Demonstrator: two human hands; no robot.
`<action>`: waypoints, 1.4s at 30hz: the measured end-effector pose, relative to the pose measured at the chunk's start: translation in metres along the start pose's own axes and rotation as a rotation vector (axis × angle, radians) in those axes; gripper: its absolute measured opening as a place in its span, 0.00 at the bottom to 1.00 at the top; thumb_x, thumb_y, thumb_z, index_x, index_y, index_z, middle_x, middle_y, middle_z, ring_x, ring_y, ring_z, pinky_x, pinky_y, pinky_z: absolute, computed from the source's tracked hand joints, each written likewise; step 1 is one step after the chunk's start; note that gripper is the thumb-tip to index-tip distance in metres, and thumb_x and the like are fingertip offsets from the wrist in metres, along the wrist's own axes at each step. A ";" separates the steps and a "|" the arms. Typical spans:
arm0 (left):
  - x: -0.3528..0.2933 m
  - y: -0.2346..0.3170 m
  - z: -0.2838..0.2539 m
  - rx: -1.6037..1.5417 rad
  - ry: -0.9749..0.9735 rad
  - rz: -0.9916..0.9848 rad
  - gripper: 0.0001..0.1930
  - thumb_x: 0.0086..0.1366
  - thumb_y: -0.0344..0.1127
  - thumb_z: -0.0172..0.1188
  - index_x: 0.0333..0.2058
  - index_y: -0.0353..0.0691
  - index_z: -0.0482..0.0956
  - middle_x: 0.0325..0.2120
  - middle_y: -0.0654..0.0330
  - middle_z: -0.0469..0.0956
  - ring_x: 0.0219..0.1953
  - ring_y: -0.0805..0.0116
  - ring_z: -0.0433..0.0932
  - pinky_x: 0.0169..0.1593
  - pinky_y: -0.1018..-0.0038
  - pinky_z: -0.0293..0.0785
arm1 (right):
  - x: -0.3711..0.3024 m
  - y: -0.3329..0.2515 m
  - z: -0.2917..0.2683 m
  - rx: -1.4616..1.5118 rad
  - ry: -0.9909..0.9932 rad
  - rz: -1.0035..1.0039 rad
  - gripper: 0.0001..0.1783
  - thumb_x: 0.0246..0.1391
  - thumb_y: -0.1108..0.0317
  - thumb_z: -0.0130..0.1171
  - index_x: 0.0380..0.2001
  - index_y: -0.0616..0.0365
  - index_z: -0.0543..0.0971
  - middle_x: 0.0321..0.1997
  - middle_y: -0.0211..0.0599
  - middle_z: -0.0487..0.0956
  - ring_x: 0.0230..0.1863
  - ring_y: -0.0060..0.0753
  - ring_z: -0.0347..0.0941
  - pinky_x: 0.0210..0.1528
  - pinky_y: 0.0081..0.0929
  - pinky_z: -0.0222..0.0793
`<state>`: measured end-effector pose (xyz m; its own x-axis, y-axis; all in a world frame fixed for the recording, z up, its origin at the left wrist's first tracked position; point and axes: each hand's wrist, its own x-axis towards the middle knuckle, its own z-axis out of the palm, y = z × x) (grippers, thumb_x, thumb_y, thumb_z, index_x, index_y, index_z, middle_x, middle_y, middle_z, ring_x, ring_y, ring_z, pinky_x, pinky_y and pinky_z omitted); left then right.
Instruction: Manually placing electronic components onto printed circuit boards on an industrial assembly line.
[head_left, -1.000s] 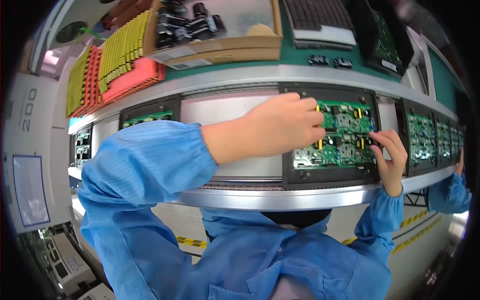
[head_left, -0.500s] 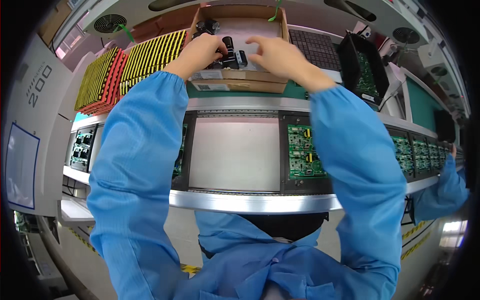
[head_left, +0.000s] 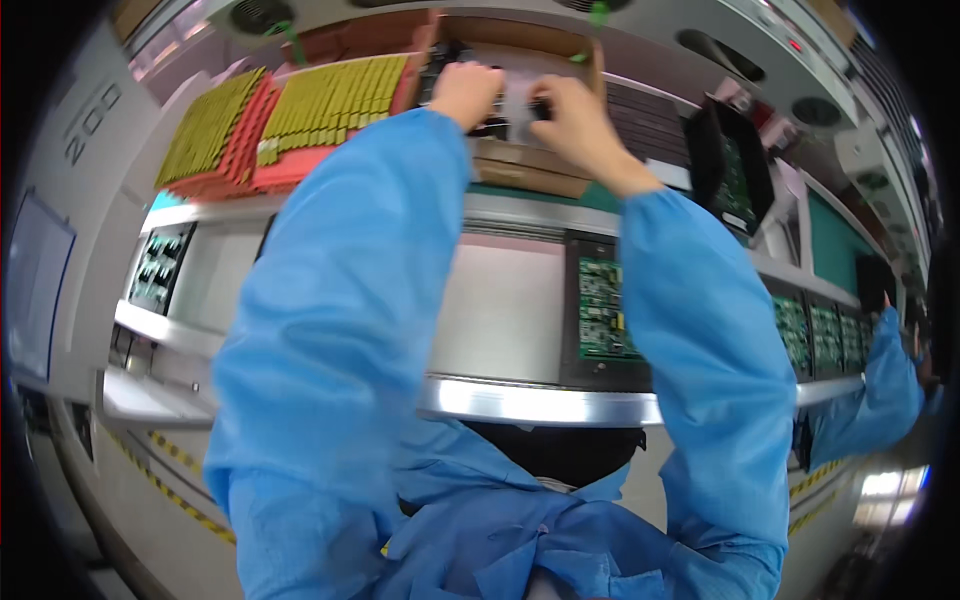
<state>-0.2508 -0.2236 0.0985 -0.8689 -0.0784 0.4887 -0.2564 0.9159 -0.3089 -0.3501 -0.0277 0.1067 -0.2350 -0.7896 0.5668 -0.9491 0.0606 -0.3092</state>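
Observation:
Both hands are inside a cardboard box (head_left: 535, 165) on the far side of the line. In my right hand (head_left: 578, 122), thumb and fingers pinch a small black cylindrical part (head_left: 541, 107), which looks like a capacitor. My left hand (head_left: 467, 93) is curled over the left half of the box, its fingertips mostly hidden. Whatever it grips, if anything, does not show. More black capacitors (head_left: 494, 127) lie beside and under the left hand, and others sit in the box's far left corner.
Yellow-edged stacks (head_left: 335, 95) on red-orange trays stand left of the box. Dark slabs (head_left: 645, 125) and a black bin (head_left: 728, 170) with green boards are at right. Nearer runs a rail with circuit boards in black frames (head_left: 600, 310). Another person's blue sleeve (head_left: 870, 385) shows far right.
The right hand's fingers, spread half a second ago, have closed on a black capacitor. My left hand has shifted right within the box. The whole view has turned slightly.

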 end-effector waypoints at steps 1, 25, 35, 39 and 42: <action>-0.002 0.004 0.001 0.033 -0.029 -0.030 0.14 0.59 0.37 0.67 0.42 0.44 0.79 0.32 0.54 0.85 0.40 0.53 0.86 0.43 0.58 0.82 | -0.010 -0.006 -0.011 0.026 0.069 -0.060 0.23 0.47 0.71 0.65 0.50 0.61 0.79 0.49 0.49 0.80 0.52 0.47 0.78 0.57 0.37 0.75; -0.162 0.101 -0.036 -1.286 0.212 -0.104 0.15 0.56 0.33 0.72 0.41 0.36 0.83 0.34 0.50 0.82 0.39 0.56 0.82 0.46 0.66 0.77 | -0.254 0.094 -0.115 0.441 0.468 0.569 0.18 0.72 0.61 0.56 0.56 0.62 0.81 0.57 0.33 0.80 0.54 0.22 0.76 0.55 0.22 0.75; -0.178 0.122 -0.088 -1.284 -0.115 -0.173 0.18 0.56 0.31 0.73 0.47 0.43 0.85 0.30 0.69 0.77 0.32 0.79 0.72 0.39 0.78 0.72 | -0.245 0.037 -0.103 0.462 0.199 0.419 0.19 0.61 0.75 0.65 0.55 0.56 0.80 0.55 0.26 0.79 0.53 0.18 0.73 0.58 0.20 0.66; -0.148 0.150 -0.099 -1.292 -0.185 -0.052 0.18 0.56 0.29 0.72 0.47 0.41 0.84 0.30 0.64 0.79 0.33 0.73 0.75 0.41 0.75 0.75 | -0.226 0.015 -0.111 0.392 -0.020 0.246 0.18 0.55 0.82 0.63 0.50 0.60 0.79 0.53 0.27 0.76 0.50 0.21 0.72 0.57 0.20 0.68; -0.127 0.168 -0.094 -1.235 -0.270 0.059 0.18 0.56 0.28 0.71 0.47 0.39 0.83 0.33 0.59 0.81 0.34 0.67 0.78 0.42 0.72 0.77 | -0.228 0.011 -0.111 0.349 -0.099 0.274 0.18 0.53 0.83 0.64 0.48 0.60 0.80 0.50 0.29 0.76 0.48 0.21 0.72 0.50 0.20 0.72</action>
<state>-0.1437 -0.0230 0.0615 -0.9613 0.0307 0.2737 0.2240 0.6653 0.7122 -0.3302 0.2210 0.0585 -0.4306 -0.8286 0.3578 -0.7229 0.0792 -0.6864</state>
